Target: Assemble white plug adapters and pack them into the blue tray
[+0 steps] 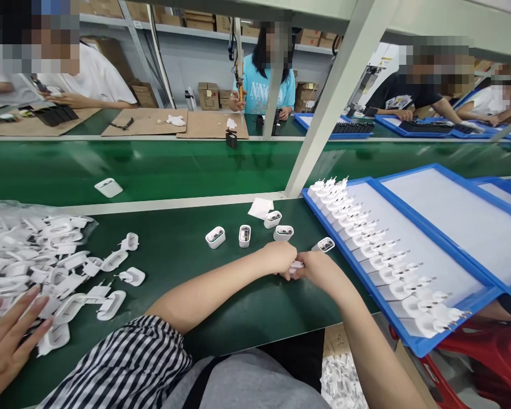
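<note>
My left hand point(281, 259) and my right hand point(317, 268) meet over the green bench, fingers closed around a small white charger housing point(297, 265). Most of the housing is hidden by the fingers. Just beyond the hands stand several open white housings with dark circuit parts inside: one housing point(325, 245) beside my right hand, another point(283, 233) behind my left hand, and others point(215, 238) further left. A white slip of paper point(259, 208) lies behind them.
A pile of white plug covers point(29, 255) covers the left bench, with a co-worker's spread hand point(12, 341) over it. Blue-rimmed trays point(409, 227) stand right, one holding rows of plugs point(378, 255). A slanted post point(323, 102) rises ahead. A white housing point(108, 187) lies on the green belt point(174, 170).
</note>
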Demonstrator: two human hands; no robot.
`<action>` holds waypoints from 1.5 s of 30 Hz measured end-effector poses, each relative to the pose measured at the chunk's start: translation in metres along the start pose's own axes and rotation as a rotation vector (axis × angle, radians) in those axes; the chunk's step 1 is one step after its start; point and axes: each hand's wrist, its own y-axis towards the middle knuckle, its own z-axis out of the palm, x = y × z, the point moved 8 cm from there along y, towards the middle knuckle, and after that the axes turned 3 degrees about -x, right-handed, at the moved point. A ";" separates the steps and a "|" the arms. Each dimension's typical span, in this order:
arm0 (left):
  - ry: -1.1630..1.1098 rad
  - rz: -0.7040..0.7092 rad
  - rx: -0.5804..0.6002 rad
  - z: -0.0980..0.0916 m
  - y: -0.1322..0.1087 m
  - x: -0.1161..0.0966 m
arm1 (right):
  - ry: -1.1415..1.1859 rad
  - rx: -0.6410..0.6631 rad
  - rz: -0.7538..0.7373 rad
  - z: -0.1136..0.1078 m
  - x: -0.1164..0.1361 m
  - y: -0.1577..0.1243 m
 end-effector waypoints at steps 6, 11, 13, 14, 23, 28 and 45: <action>0.212 0.135 -0.021 -0.005 -0.007 -0.014 | -0.116 0.006 0.009 0.001 0.002 0.000; 0.086 0.218 -0.118 0.001 -0.016 0.005 | -0.071 0.016 -0.019 0.001 -0.001 0.003; 0.016 0.252 -0.136 0.004 -0.021 0.011 | -0.032 0.011 -0.017 0.001 -0.004 0.003; -0.006 0.248 -0.143 0.005 -0.023 0.013 | -0.010 0.007 -0.013 0.001 -0.005 0.002; 0.257 0.053 0.028 0.003 -0.008 -0.005 | -0.050 -0.032 0.054 0.000 -0.006 -0.007; 0.226 0.031 0.079 -0.001 0.000 -0.019 | -0.135 -0.004 0.105 -0.003 0.001 -0.006; -0.897 0.182 -0.232 0.031 -0.012 0.041 | 0.697 -0.403 -0.045 0.017 -0.029 -0.007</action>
